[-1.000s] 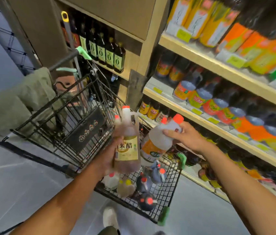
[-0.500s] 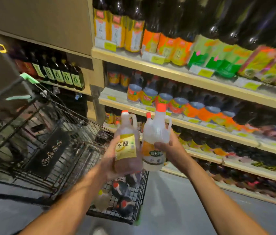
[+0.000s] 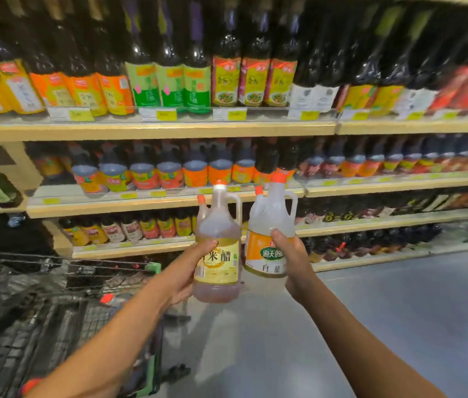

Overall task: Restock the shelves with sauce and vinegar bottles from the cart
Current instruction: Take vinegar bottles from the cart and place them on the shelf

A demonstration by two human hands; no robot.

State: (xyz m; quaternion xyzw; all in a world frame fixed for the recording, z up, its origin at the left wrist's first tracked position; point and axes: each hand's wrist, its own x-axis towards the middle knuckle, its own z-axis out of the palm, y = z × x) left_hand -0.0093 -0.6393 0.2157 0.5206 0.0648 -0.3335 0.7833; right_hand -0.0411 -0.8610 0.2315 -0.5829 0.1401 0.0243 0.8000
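My left hand point(image 3: 189, 268) grips an amber rice vinegar bottle point(image 3: 218, 254) with a yellow label and an orange cap, held upright. Beside it, my right hand point(image 3: 293, 254) grips a clear white vinegar bottle point(image 3: 270, 225) with an orange and white label. Behind each held bottle a second orange cap shows. Both bottles are in front of the lower shelves point(image 3: 169, 201), which carry rows of dark sauce bottles. The wire cart point(image 3: 69, 311) is at the lower left with an orange-capped bottle point(image 3: 107, 298) in it.
The top shelf point(image 3: 152, 130) holds tall dark bottles with yellow, orange and green labels and yellow price tags. Grey floor point(image 3: 342, 311) spreads to the right. A wooden upright point(image 3: 23, 168) divides the shelving at the left.
The view has swung right and up from the cart towards the shelves. Both hands have lifted their bottles higher and away from the cart, upright and side by side.
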